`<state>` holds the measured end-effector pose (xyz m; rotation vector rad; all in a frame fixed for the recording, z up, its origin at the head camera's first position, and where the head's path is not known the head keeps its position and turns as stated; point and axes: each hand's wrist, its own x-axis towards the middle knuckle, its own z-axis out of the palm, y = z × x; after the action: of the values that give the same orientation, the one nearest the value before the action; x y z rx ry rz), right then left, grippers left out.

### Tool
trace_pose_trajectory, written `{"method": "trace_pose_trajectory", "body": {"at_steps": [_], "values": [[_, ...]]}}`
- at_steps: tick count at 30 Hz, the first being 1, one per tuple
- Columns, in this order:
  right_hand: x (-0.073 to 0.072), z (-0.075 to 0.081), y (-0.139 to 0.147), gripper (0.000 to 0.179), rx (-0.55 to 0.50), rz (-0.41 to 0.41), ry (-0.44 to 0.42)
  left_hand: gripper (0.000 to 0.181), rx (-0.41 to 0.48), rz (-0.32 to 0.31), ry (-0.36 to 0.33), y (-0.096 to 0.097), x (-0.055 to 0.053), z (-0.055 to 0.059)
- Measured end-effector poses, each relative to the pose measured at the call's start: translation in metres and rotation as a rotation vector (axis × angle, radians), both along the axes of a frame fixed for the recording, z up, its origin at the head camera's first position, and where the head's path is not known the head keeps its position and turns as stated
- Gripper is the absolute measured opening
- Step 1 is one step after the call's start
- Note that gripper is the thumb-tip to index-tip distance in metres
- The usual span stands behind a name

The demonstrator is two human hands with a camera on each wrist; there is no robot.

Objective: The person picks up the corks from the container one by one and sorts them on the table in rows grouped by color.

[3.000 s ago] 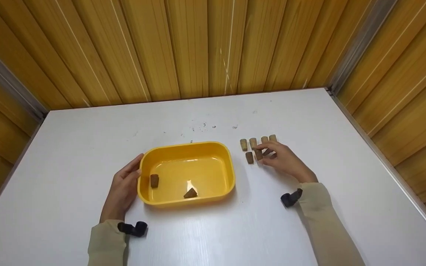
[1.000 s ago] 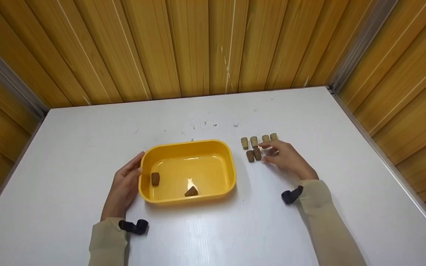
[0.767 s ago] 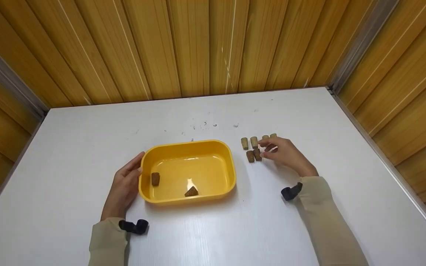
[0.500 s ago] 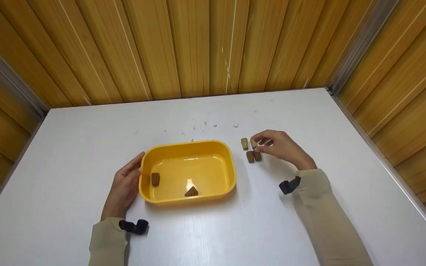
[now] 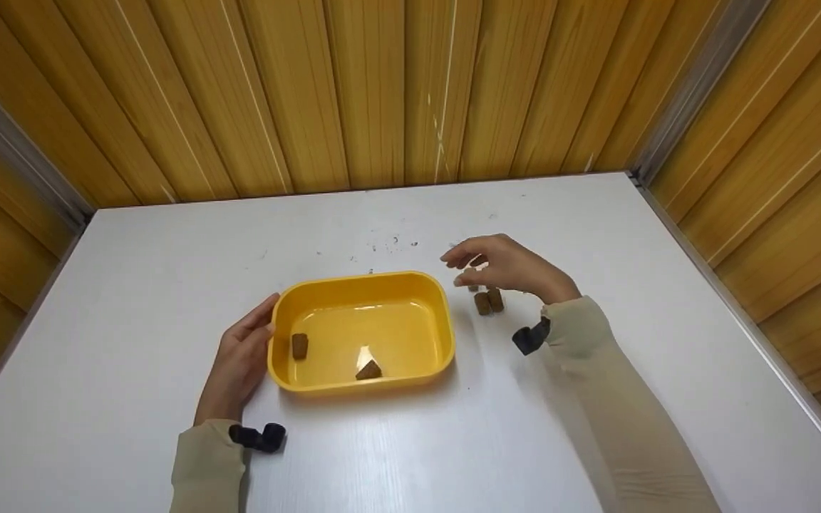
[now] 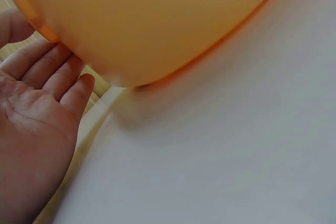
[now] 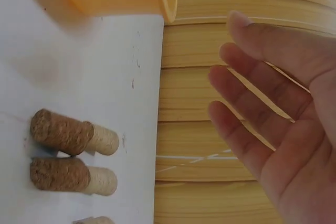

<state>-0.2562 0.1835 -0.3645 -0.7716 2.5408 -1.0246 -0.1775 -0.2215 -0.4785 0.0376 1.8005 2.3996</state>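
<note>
My left hand rests against the left end of a yellow plastic basin, its nearly straight fingers on the outer wall and thumb at the rim. Inside the basin lie two brown tapered corks, one on the left and one near the front wall. With fingers spread and loosely bent, my right hand hovers empty, right of the basin. Two dark corks lie side by side under it, one upper and one lower in the right wrist view. Pale corks line up behind them; the hand hides most in the head view.
A white table carries everything, with small dark marks behind the basin. Yellow wood-look panels rise at the back and both sides. A small black wrist camera sits on each sleeve.
My right hand has let go of a dark cork beside the other dark one, then passed over the pale corks and moved left toward the basin. The left hand and basin stay put.
</note>
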Motion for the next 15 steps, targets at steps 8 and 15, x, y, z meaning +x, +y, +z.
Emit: {"method": "trace_pose_trajectory", "body": {"at_steps": [8,15], "values": [[-0.006,0.008,-0.033,0.038,0.047,0.196,-0.079,0.055,0.028,0.002,-0.005,0.000,0.000,-0.001],[-0.006,0.011,-0.067,0.037,0.109,0.318,-0.178,0.054,0.044,0.012,-0.018,0.000,0.000,-0.001]]}}
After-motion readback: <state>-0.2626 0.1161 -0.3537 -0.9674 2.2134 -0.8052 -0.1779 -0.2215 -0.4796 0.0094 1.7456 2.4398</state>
